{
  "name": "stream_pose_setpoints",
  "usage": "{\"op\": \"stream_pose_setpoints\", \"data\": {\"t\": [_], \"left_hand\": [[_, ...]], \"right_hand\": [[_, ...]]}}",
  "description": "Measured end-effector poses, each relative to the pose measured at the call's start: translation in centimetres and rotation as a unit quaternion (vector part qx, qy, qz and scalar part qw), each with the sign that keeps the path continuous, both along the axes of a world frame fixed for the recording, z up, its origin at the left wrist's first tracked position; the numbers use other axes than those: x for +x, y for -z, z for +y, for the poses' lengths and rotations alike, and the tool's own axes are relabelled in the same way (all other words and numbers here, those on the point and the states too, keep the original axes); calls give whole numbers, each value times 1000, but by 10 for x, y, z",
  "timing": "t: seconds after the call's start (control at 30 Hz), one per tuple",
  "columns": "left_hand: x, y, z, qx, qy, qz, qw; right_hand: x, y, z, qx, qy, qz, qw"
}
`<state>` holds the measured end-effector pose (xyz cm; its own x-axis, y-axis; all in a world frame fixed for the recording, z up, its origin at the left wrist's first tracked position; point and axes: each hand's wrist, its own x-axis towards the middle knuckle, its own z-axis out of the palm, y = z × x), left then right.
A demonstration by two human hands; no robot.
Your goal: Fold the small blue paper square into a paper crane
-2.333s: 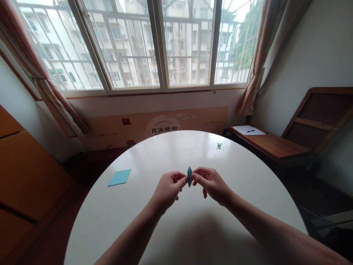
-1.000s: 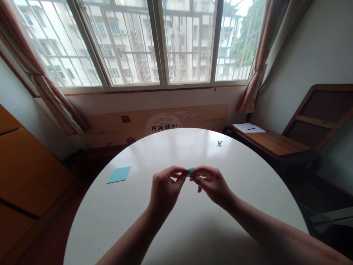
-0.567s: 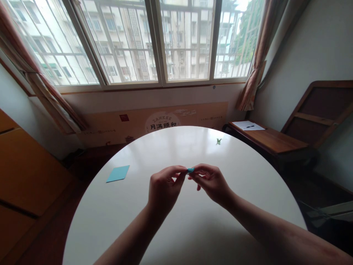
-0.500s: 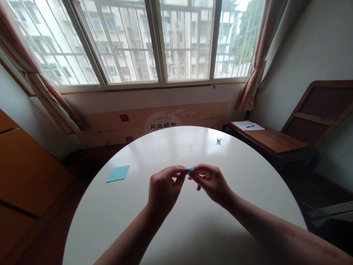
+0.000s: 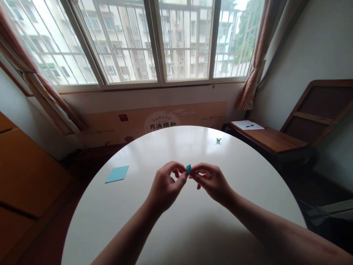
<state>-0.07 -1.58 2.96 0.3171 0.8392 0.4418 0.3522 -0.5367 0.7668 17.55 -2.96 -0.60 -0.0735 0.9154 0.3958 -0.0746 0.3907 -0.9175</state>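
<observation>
Between my two hands, above the middle of the white round table, is a small folded piece of teal paper. My left hand pinches its left side between thumb and forefinger. From the other side, my right hand grips it with the thumb and fingertips. A pointed tip of the paper stands up between the fingers, while its lower part is hidden by them. To the left lies a flat light blue sheet of paper. Near the far edge sits a small green folded paper figure.
A wooden bench at the right bears a white paper sheet with a dark pen-like object on it. Beyond the table are a printed panel and a barred window. An orange-brown cabinet stands at the left.
The folded teal paper has turned from lying nearly level to showing an upright point. My left hand has shifted slightly to the right and its fingers have changed position; the right has barely moved.
</observation>
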Motion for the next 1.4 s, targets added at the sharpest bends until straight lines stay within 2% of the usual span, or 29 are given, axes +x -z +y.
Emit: {"op": "stream_pose_setpoints", "data": {"t": [0.1,0.33,0.5,0.63,1.0,1.4], "left_hand": [[-1,0,2,-50,26,-11,998],[-1,-1,4,-83,32,-36,995],[-1,0,7,-202,96,-79,971],[0,1,7,-249,121,-113,954],[1,-1,5,-204,82,-72,973],[-1,-1,4,-199,84,-76,974]], "right_hand": [[1,1,1,-11,-5,9,1000],[2,1,1,-18,-18,23,999],[4,-2,1,-25,-31,43,998],[7,-5,2,-49,-60,52,996],[7,-2,2,-19,-37,21,999],[7,-2,0,-3,-52,9,999]]}}
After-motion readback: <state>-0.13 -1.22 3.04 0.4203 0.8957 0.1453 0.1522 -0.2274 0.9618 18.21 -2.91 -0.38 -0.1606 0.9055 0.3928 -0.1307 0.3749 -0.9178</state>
